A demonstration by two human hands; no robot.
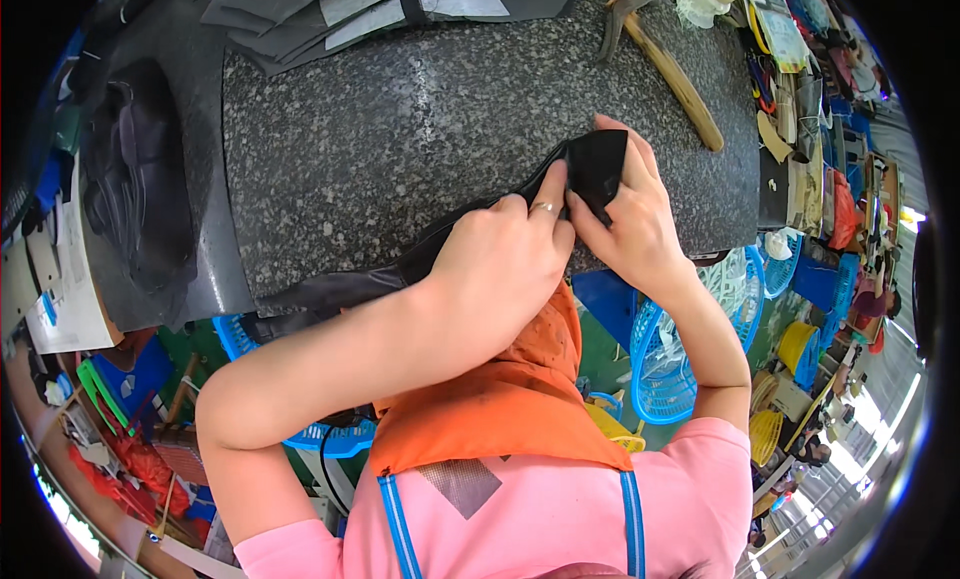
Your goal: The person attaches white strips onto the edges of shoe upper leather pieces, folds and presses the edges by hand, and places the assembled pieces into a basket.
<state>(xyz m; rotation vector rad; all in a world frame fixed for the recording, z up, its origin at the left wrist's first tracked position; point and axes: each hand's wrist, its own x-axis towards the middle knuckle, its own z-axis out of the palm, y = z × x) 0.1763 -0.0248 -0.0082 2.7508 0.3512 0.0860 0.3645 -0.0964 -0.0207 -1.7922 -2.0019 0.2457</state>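
Observation:
A black leather-like piece [597,167] is folded up between my two hands at the near right part of a speckled stone slab [380,159]. Its long, narrow part trails left along the slab's front edge, beneath my left forearm. My right hand [640,229] grips the folded end, thumb on the near side and fingers behind it. With a ring on one finger, my left hand [500,259] is closed at the fold; its index finger presses on the black material and the other fingers curl under, partly hidden. The two hands nearly touch.
A hammer [675,76] with a wooden handle lies at the slab's far right. Stacked dark flat pieces [300,19] cover its far left edge. More black leather-like pieces [135,179] lie at left. Blue plastic baskets [665,369] stand below the front edge; cluttered goods line the right side.

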